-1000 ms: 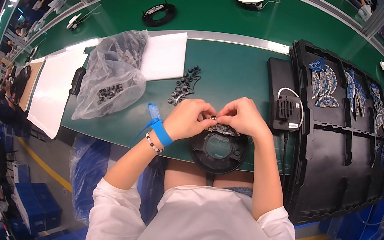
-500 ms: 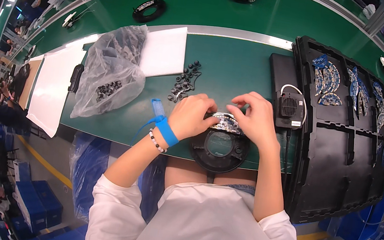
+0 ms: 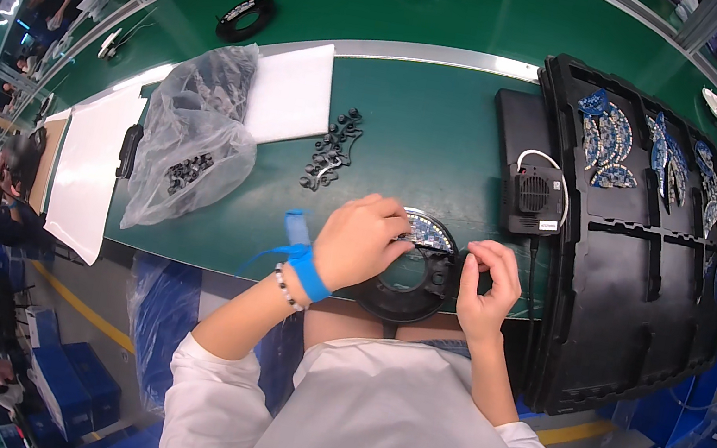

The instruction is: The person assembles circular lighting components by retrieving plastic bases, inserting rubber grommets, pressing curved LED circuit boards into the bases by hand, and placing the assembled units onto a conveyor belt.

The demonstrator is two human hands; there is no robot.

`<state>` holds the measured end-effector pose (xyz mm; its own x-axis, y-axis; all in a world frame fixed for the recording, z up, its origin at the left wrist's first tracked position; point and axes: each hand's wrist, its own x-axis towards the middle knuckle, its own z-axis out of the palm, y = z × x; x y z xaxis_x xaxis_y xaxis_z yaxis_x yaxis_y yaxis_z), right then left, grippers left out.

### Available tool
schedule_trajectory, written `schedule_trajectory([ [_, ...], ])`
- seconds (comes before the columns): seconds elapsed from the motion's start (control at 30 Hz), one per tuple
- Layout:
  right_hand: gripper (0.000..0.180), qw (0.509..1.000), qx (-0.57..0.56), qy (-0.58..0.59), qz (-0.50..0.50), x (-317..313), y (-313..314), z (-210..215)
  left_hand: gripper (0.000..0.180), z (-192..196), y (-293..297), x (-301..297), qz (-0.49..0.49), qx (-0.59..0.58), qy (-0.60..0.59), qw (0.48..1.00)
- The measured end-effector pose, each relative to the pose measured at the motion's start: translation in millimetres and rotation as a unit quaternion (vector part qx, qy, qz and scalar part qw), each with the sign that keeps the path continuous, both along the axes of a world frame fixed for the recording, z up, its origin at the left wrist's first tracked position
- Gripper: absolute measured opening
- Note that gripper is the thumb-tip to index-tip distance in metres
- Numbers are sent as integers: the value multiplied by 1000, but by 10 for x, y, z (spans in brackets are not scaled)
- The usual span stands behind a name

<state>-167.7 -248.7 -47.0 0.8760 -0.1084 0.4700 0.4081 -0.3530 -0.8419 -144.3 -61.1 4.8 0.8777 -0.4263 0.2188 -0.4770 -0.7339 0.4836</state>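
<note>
A black ring-shaped housing (image 3: pixel 397 308) lies at the bench's front edge before me. Along its far side sits a curved circuit board (image 3: pixel 434 234) with rows of small parts. My left hand (image 3: pixel 363 242), with a blue strap and a beaded bracelet at the wrist, has thumb and fingers closed on the board's left end. Just right of the ring, my right hand (image 3: pixel 490 292) is raised off it, thumb and fingertips drawn together. Whatever lies between those tips is too small to make out.
Small black parts (image 3: pixel 329 152) lie loose beyond my left hand, near a clear plastic bag (image 3: pixel 202 143) and a white foam sheet (image 3: pixel 293 94). To the right stand a black fan device (image 3: pixel 536 194) and a black tray (image 3: pixel 635 310) with curved boards. Another ring (image 3: pixel 246 17) lies farther back.
My right hand has come off the circuit board and moved right and nearer, its fingertips closing up. My left hand stays at the board. The whole view has shifted slightly.
</note>
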Motion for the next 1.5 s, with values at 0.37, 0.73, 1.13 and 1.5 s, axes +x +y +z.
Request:
schedule_trajectory([
  [0.37,14,1000,3,18,4,5,5,20,18,-26,219,-701,97,-209,127,965],
  [0.73,28,993,99,54,-24,-57,-12,-52,9,-118,231,-575,155,-227,43,961],
  [1.13,48,999,18,-18,22,-81,-77,-40,5,786,411,549,213,-315,22,925],
  [1.5,44,997,-50,-56,18,-148,-327,-82,8,233,-387,2402,185,-319,-67,927],
])
